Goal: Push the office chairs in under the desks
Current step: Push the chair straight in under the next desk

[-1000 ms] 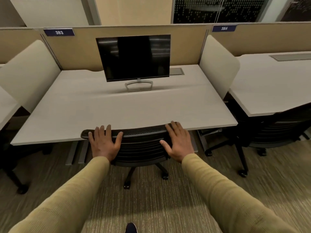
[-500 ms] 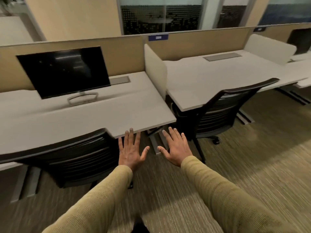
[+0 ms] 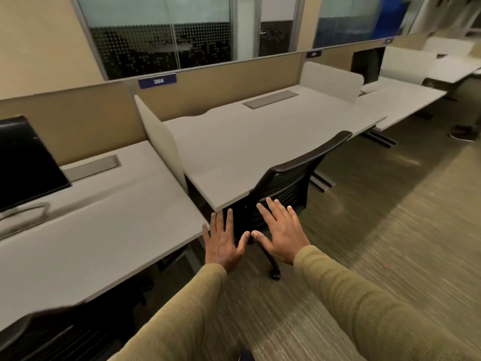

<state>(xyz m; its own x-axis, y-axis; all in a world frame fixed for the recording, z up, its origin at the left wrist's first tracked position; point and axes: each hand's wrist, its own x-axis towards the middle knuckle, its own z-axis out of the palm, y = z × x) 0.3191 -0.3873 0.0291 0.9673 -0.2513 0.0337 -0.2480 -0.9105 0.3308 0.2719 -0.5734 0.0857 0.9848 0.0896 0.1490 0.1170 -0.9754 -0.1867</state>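
Rolling on castors, the angled chair (image 3: 291, 178) should push lightly; press its stiff top rail (image 3: 312, 157). It stands half out from the middle desk (image 3: 247, 142). The left grip (image 3: 221, 246) and right grip (image 3: 281, 238) are spread flat, holding nothing. Two chairs show, the tucked chair (image 3: 52, 332) lower left, and perhaps a blurred third far right.

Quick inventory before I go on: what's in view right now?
Office chairs: two, black; middle chair angled out from middle desk, left chair at left desk.
Desks: at least three, pale grey, in a row.
Monitors: two, black; left monitor on left desk, far monitor far right.
Side screens: several, white, between desks.
Number plates: two, blue, atop beige back panels.
Carpet: brown, floor.
Hands: two, open; left hand, right hand stretched toward middle chair.
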